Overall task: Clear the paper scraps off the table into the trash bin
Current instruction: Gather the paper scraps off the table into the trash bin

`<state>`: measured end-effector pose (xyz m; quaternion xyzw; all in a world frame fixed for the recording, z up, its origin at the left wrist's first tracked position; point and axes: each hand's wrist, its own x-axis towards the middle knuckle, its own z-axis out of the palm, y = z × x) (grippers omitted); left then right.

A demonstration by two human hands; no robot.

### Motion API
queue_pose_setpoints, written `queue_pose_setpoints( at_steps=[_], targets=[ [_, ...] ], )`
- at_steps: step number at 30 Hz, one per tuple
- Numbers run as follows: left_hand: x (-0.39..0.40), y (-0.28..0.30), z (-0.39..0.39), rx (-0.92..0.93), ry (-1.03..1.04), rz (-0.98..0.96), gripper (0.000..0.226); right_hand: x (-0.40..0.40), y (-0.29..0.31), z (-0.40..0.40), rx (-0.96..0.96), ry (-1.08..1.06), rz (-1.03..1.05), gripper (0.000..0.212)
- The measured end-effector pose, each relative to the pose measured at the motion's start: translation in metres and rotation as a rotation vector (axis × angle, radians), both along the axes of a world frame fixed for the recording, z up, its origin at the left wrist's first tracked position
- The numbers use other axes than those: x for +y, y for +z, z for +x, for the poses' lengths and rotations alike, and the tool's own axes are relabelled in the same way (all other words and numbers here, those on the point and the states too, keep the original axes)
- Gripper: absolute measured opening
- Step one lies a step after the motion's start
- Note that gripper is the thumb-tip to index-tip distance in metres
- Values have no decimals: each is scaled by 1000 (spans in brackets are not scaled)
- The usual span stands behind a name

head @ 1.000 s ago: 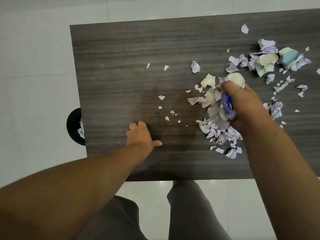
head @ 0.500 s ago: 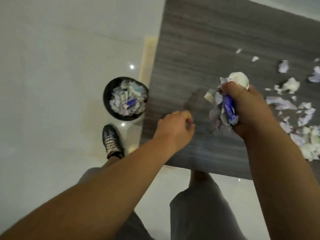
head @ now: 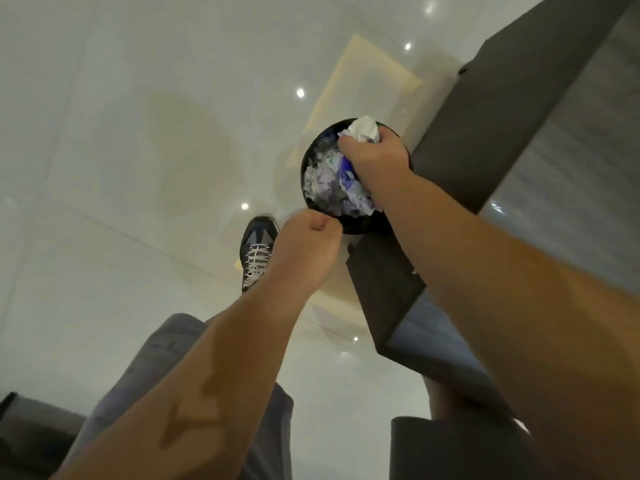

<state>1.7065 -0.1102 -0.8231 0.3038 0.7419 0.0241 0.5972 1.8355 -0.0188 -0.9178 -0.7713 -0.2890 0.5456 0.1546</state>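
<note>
Since half a second back the view has swung off the tabletop and down to the floor. The right hand (head: pixel 375 157), then over the table with its bundle, is now directly above the trash bin (head: pixel 313 161). The left hand (head: pixel 306 237) has left the table edge and sits just short of the bin's near rim.

Right hand — fingers curled tight round a wad of paper scraps (head: pixel 362 129); a white crumpled ball sticks out beyond the knuckles, and blue and lilac bits show under the palm. Nothing visibly released.

Left hand — fingers curled into a loose fist, thumb across the front. Blurred by motion; cannot tell whether it pinches a small scrap or holds nothing.

Bin: round, black, standing on the pale glossy floor (head: pixel 138 168) just beside the table's dark side panel. It is filled nearly to the rim with crumpled scraps, white, grey, lilac, some blue. The held wad blends with the bin's fill below it, so exactly where one ends is hard to tell.

Table (head: pixel 571 133): only a strip of grey woodgrain top and the dark edge are in view, at right.

Also seen — a dark sneaker (head: pixel 258 252) with pale laces on the floor near the bin, and grey trousers (head: pixel 162 358) at bottom.
</note>
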Motion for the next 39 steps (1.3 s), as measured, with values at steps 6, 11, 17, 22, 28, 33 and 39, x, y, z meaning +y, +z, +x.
queue_pose_setpoints(
  at_steps=[6,11,17,22,28,33,39],
  targets=[
    [15,-13,-8,-21,0,76,22,-3,-80,-8,-302,310,-163,66],
    [24,-16,-3,-58,13,86,16,-15,-77,-15,-294,353,-173,89],
    [26,-21,4,-29,-25,68,15,-21,-57,-2,-374,300,-134,49],
    [21,-25,10,8,-6,85,10,-15,-46,15,-457,301,-153,27],
    [17,-24,17,13,28,85,12,-11,-42,19,-329,335,-255,31],
    [17,-23,20,19,8,92,11,-6,-31,21,-206,270,-249,32],
    [15,-20,23,46,-6,86,17,-6,35,28,83,-47,-141,19]
  ],
)
